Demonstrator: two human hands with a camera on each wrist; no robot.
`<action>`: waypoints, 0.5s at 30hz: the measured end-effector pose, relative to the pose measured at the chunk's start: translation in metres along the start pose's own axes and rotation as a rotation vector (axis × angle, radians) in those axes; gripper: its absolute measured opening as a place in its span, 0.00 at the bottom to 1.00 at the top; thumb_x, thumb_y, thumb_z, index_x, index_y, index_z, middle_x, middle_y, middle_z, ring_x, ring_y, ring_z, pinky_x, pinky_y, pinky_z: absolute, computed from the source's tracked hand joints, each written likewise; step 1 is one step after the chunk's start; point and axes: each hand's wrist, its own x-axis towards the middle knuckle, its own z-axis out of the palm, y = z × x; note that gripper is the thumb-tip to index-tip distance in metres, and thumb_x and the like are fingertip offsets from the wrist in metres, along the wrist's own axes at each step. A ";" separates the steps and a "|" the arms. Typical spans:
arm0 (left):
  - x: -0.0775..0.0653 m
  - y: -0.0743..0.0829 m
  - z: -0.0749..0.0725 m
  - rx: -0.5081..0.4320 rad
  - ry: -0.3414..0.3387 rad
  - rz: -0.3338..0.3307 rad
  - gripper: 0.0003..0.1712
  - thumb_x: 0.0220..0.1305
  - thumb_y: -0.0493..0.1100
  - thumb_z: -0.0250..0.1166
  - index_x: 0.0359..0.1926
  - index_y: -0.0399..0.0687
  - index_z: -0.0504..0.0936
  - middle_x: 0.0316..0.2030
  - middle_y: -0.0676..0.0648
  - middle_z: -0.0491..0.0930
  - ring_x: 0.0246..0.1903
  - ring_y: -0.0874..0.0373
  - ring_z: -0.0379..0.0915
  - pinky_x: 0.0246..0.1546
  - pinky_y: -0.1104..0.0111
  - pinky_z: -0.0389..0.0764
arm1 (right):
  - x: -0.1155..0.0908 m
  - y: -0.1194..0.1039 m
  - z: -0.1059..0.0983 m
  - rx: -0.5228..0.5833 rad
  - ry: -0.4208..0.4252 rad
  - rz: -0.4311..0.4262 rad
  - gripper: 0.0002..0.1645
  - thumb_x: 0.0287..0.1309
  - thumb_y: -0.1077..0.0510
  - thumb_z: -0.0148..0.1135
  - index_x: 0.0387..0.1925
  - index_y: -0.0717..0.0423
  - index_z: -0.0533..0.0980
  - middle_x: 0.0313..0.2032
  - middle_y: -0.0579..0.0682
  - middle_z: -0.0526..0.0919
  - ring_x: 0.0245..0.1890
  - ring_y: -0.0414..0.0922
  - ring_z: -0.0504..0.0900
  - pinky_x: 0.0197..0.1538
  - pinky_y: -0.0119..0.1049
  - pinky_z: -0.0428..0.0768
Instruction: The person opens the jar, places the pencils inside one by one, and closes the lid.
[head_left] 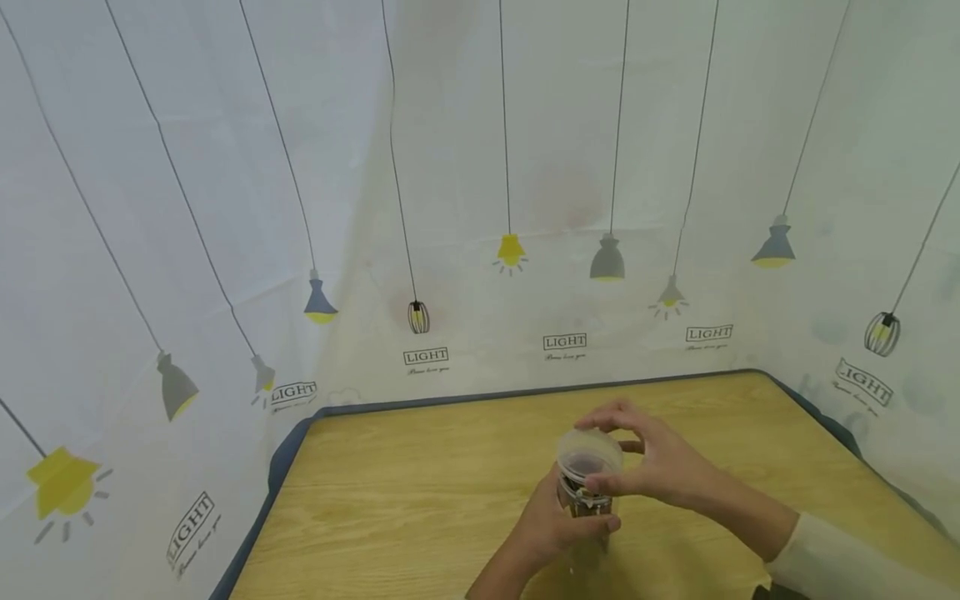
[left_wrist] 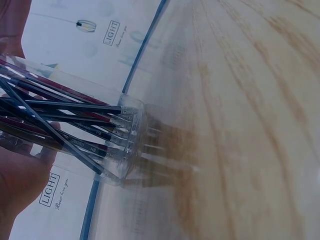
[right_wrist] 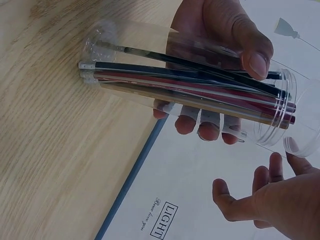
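Observation:
A clear plastic jar (left_wrist: 75, 160) with several dark, red and brownish pencils (right_wrist: 200, 92) inside is held by my left hand (head_left: 551, 525). In the right wrist view, the thumb (right_wrist: 257, 62) lies over the near side and the fingertips show beyond the jar. Above the mouth is a clear round lid (head_left: 588, 446), which my right hand (head_left: 663, 467) pinches at its rim between thumb and fingers. A small gap shows between lid and threaded neck (right_wrist: 275, 110) in the right wrist view. The jar's base is at the tabletop; whether it touches cannot be told.
The wood-grain table (head_left: 375, 500) has a dark blue edge (head_left: 450, 400). Behind and beside it hangs a white curtain (head_left: 465, 150) printed with lamps and the word LIGHT. A pale sleeve (head_left: 840, 558) covers the right forearm.

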 end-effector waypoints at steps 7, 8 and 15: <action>0.000 -0.002 0.003 0.020 0.017 0.026 0.52 0.64 0.55 0.83 0.82 0.73 0.64 0.71 0.59 0.78 0.72 0.59 0.73 0.79 0.50 0.67 | -0.008 0.006 0.008 -0.030 -0.002 -0.006 0.37 0.55 0.50 0.87 0.65 0.43 0.82 0.57 0.48 0.78 0.60 0.47 0.76 0.59 0.73 0.83; 0.000 -0.002 0.003 0.023 0.020 0.024 0.52 0.64 0.54 0.83 0.82 0.72 0.64 0.72 0.59 0.78 0.72 0.59 0.73 0.80 0.49 0.67 | -0.009 0.007 0.009 -0.042 -0.008 -0.011 0.37 0.55 0.49 0.87 0.66 0.44 0.82 0.57 0.48 0.78 0.60 0.46 0.76 0.58 0.73 0.82; 0.000 -0.002 0.002 0.009 0.026 0.036 0.53 0.65 0.52 0.82 0.83 0.72 0.62 0.73 0.57 0.76 0.73 0.58 0.72 0.80 0.50 0.66 | -0.010 0.015 0.012 -0.086 0.016 -0.042 0.36 0.56 0.47 0.87 0.65 0.43 0.83 0.55 0.44 0.79 0.59 0.42 0.76 0.59 0.76 0.80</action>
